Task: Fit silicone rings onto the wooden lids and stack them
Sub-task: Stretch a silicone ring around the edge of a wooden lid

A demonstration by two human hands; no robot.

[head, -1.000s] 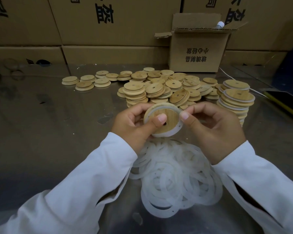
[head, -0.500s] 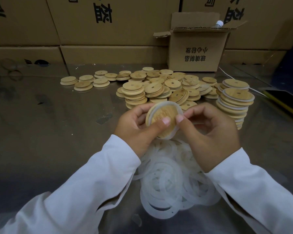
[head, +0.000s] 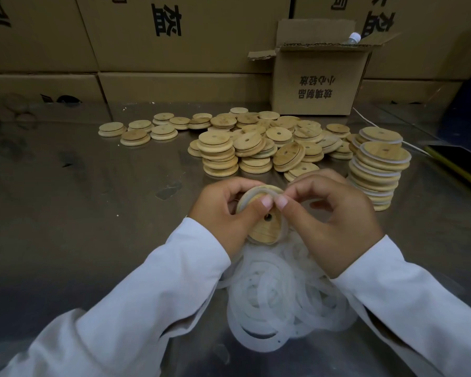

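Working a silicone ring [head: 285,228] onto the wooden lid [head: 265,231] just above the pile of loose rings [head: 278,297], the left hand [head: 223,213] is gripping the lid while the right hand [head: 335,221] is pinching the ring at its rim, which is likely needing seating all round before stacking.

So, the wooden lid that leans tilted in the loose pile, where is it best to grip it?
Probably pinch the tilted lid by its raised upper edge, coming from above. It leans on neighbouring lids, so that edge stands free, while its lower edge sits wedged in the loose pile.
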